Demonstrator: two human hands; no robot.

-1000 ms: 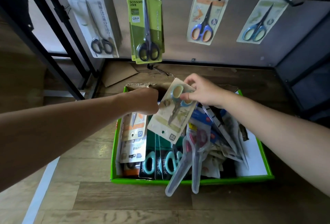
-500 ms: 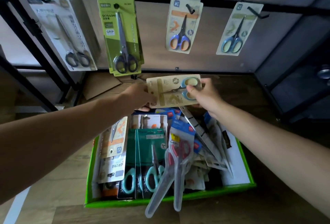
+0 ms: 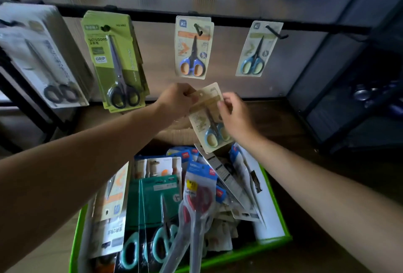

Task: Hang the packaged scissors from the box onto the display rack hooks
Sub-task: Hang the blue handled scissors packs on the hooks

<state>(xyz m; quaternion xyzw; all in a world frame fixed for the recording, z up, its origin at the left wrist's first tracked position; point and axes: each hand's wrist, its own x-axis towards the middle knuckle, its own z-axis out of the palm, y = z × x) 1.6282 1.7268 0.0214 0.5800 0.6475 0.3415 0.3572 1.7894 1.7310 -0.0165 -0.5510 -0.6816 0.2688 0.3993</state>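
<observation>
- Beige card pack of blue-handled scissors (image 3: 208,118): held tilted in the air, above the green cardboard box (image 3: 270,241) and below the hung packs.
- My left hand (image 3: 175,100) pinches the top corner by the hang hole. My right hand (image 3: 236,115) grips the right edge, fingers curled.
- To do it well, I'd level the card and aim the hole at the black wire hook (image 3: 276,32) with the matching pack.
- Open gap between hung packs; avoid the orange-blue pack (image 3: 193,48).
</observation>
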